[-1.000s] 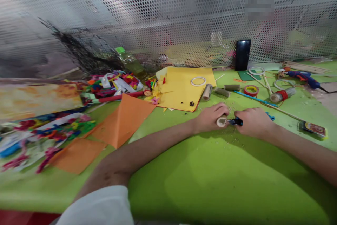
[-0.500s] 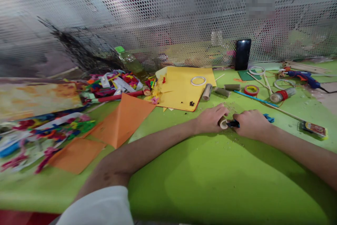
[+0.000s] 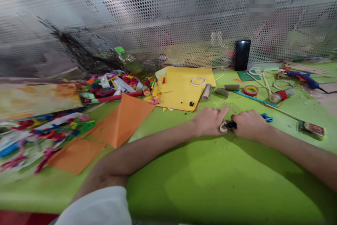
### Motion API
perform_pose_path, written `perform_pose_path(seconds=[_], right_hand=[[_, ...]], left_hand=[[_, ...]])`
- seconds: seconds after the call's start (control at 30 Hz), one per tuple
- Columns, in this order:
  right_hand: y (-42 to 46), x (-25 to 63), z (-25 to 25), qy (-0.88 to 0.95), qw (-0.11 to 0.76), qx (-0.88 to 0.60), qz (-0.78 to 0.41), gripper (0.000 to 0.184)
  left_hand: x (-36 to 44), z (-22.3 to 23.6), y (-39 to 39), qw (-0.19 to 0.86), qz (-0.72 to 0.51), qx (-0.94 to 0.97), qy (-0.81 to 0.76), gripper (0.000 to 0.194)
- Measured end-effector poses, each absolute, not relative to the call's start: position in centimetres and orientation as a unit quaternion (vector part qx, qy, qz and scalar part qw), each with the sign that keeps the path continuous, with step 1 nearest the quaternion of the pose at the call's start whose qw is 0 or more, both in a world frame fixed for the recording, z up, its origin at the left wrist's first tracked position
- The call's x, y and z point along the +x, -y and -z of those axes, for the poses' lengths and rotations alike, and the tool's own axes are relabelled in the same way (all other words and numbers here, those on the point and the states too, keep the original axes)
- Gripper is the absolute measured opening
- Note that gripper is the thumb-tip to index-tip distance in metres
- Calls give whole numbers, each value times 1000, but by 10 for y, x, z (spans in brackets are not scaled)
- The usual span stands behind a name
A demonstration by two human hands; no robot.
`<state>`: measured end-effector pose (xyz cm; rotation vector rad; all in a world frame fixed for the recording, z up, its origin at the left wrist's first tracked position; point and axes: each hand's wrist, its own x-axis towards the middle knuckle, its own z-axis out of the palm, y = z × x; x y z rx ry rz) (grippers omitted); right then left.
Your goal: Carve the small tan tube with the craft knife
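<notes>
My left hand (image 3: 209, 121) is closed round a short tan tube (image 3: 223, 126) and presses it to the green table. The tube's open end faces right, its rim pale and thick. In my right hand (image 3: 249, 124) is a cutter knife (image 3: 231, 125) with a dark front and a blue rear end sticking out past the fist. The knife's tip reaches the tube's opening; how deep it goes I cannot make out. Pale crumbs (image 3: 228, 143) lie scattered on the table around both hands. Behind the left hand are several more short tubes (image 3: 222, 92).
Yellow sheets (image 3: 181, 88) and orange paper (image 3: 131, 116) lie left of the hands, beyond them a colourful pile of scraps (image 3: 116, 83). At right are red tape (image 3: 251, 91), a blue glue gun (image 3: 302, 77) and a small box (image 3: 313, 128). A phone (image 3: 242, 55) leans on the perforated panel.
Both hands have shifted slightly, the right one a little left. My left index finger now stretches further over the tube's top. The knife stays at the tube's opening.
</notes>
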<state>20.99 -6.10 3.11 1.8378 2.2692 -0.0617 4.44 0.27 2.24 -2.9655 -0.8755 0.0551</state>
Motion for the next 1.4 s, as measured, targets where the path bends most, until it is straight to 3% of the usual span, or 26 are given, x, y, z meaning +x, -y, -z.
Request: perform_pose_path(seconds=[0.1,0.53,1.03,1.4], right_hand=[[61,210,-30,-768,114,630,18,31],[61,210,-36,-766,115,632,20,33],[58,201,-37,-754,109,647,22,32],[54,200,-35,-755,97,649,12,31]], left_hand=[[47,-26,0,52,-42,-943,326,63],[46,-27,8,74,-33,-932,352,39],[47,-26,3,73,-33,-942,326,44],[51,-28,4,81,-37,-942,323,37]])
